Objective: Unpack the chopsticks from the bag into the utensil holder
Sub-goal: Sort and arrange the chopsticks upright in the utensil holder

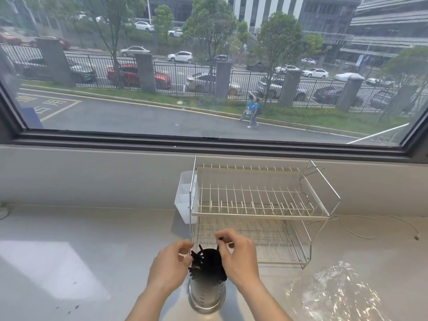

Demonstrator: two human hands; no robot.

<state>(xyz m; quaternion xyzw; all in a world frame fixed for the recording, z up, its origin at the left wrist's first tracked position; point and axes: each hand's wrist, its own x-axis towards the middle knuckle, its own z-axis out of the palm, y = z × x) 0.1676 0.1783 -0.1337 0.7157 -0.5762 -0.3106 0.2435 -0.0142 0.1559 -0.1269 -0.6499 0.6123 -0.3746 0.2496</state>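
Note:
A shiny metal utensil holder (206, 296) stands upright on the pale counter, low in the middle of the view. Several black chopsticks (203, 262) stick out of its top, fanned in different directions. My left hand (170, 266) is at the holder's left rim, fingers curled onto the chopstick ends there. My right hand (238, 256) is at the right rim, with thumb and fingers pinching the top of one black chopstick. A crumpled clear plastic bag (335, 293) lies on the counter to the right, apart from both hands.
A two-tier wire dish rack (261, 214) stands just behind the holder, with a white plastic caddy (185, 198) hung on its left end. A thin white cable (361, 230) trails on the counter at the right. A large window fills the back.

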